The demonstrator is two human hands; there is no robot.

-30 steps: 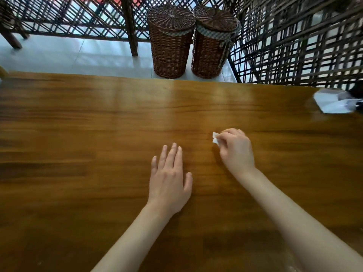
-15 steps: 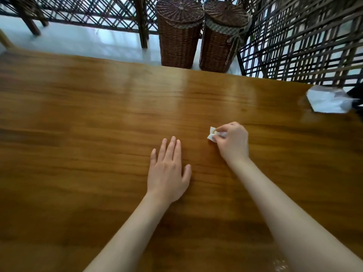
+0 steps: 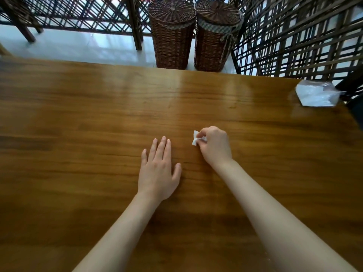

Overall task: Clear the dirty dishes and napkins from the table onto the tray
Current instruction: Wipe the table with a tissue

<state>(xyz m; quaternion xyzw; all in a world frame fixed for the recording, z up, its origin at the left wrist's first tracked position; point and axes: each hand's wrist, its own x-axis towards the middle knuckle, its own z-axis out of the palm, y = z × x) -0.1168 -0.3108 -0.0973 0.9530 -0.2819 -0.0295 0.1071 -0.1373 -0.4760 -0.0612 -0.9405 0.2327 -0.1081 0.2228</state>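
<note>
Right hand [image 3: 215, 146]: fingers curled, pinching a small white napkin [image 3: 196, 138] at its tips; scrap sticks out to the left of the knuckles, just above the wood.
Left hand [image 3: 158, 169]: flat on the surface [image 3: 78, 124], palm down, fingers straight and together, holds nothing.
Napkin vs. hands: lies betw. the two hands, a bit farther from the body than the left fingertips; right hand has it, left is near but apart.
Napkin shape: crumpled, no clear long axis.
Tray: not in view, so which way to carry it I cannot tell.
Other item: a clear plastic wrapper [image 3: 316, 94] at the far right edge, well apart from both hands, right arm is the nearer one.
Dishes: none visible here.
Step (my guess): small napkin is picked up, next goes to the tray; wrapper prob. after.
</note>
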